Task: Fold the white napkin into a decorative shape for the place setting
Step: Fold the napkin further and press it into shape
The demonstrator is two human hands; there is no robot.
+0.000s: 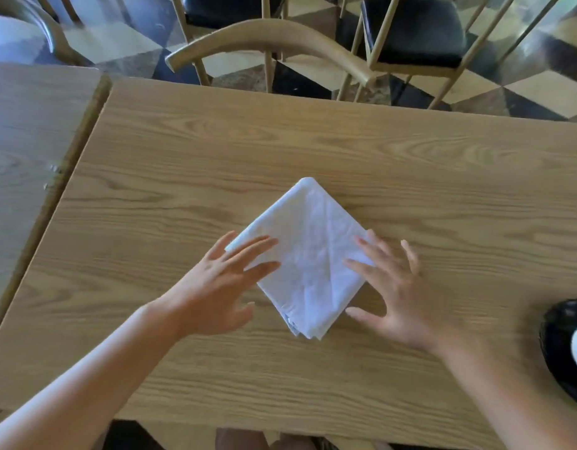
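Napkin (308, 254) between flat, unclosed hands.

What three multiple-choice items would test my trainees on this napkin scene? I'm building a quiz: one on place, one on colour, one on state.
1. Where does the napkin lie?
A. On a chair
B. On the wooden table
C. On the floor

2. What colour is the napkin?
A. Red
B. Black
C. White

3. How are the left hand and right hand?
A. Fingers spread flat
B. Clenched fists
C. Holding cutlery

Answers: 1 B, it sits folded as a diamond mid-table; 2 C, the cloth is plainly white; 3 A, straight fingers reach both side corners.
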